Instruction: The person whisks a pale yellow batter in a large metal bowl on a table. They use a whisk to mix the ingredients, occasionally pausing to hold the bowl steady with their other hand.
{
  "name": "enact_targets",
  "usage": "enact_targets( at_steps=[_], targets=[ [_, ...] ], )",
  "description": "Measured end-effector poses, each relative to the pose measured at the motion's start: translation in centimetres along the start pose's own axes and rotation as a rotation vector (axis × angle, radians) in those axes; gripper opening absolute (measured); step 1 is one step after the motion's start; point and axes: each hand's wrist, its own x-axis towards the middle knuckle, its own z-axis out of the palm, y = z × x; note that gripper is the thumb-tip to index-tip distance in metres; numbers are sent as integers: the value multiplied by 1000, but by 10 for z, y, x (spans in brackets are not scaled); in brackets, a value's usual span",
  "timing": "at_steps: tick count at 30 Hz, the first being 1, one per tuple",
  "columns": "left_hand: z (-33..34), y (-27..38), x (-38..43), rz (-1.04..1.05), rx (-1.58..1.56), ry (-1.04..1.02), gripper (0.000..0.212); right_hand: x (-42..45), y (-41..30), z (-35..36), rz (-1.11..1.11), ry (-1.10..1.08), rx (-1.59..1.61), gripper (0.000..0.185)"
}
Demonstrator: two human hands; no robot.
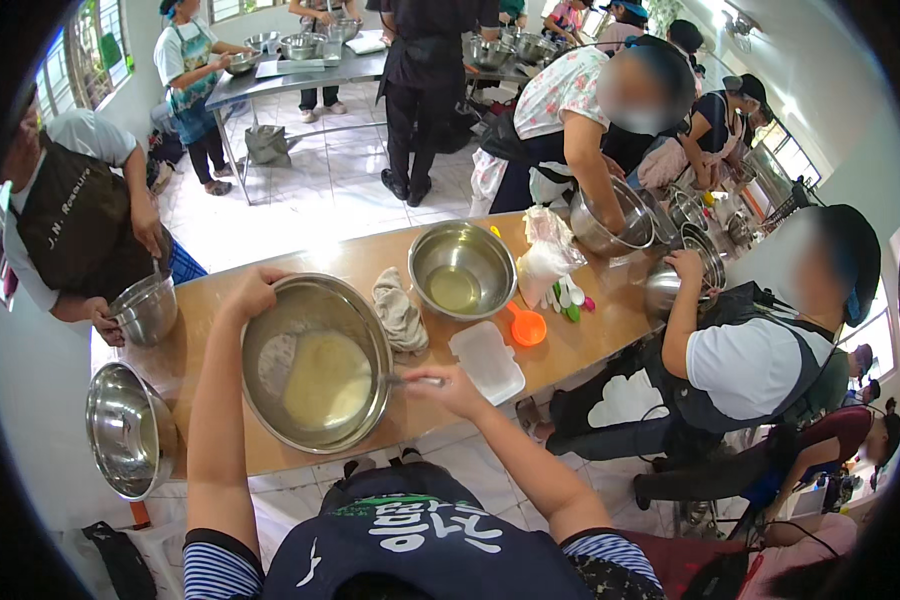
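My left hand (255, 294) grips the upper left rim of a large stainless steel mixing bowl (270, 405), which holds a pale yellow batter (326, 379). In my right hand (452, 390) is the metal handle of a utensil (422, 382), crossing the bowl's right rim. Its working end is blurred, so its kind is unclear. A crumpled beige cloth (400, 311) lies right of the bowl. Beyond it stands a second steel bowl (427, 259) with a shallow yellowish liquid (455, 290). Near my right hand are a translucent white plastic container (487, 360) and an orange scoop (528, 328).
On the wooden table (600, 300) sit a plastic bag of white powder (547, 259) and several measuring spoons (566, 294). Another steel bowl (124, 427) stands at the left corner. People work with bowls at left (82, 217), far right (757, 352) and across the table (570, 97).
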Motion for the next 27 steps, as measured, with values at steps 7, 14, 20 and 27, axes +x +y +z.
enact_targets(
  at_steps=[7,14,20,27],
  targets=[
    [1,-12,3,-13,-34,-16,59,-3,8,7,-191,-33,-176,26],
    [-4,3,-4,-60,-18,24,54,0,8,6,-115,-85,-136,25],
    [-2,8,-15,-7,-27,22,51,-2,0,8,-97,-177,-114,26],
    [0,14,-16,-39,33,7,53,-4,-9,8,-58,-194,-98,26]
  ],
)
